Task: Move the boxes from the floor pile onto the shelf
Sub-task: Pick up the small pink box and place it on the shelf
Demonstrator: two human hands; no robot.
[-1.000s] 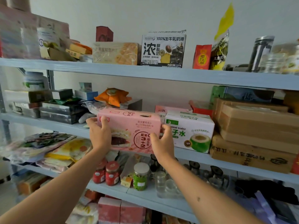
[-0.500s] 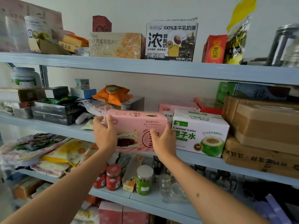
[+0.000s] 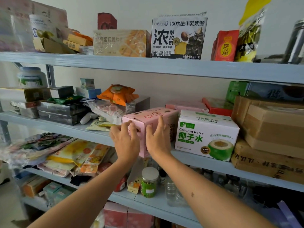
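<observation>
A pink snack box stands on the middle shelf board, turned end-on so its narrow face points at me, and its near end sticks out over the shelf's front edge. My left hand lies flat against that narrow face, fingers spread. My right hand presses beside it on the same face, fingers up along the box's right corner. Neither hand wraps around the box. A white and green coconut water box sits right next to it on the right.
Brown cartons fill the shelf's right end. Dark tins and snack bags crowd the left of the pink box. Another pink box stands behind. Jars occupy the shelf below; more boxes line the top shelf.
The pink box has been turned from broadside to end-on and set into the gap left of the coconut water box. Both hands went from gripping its sides to pressing its near end.
</observation>
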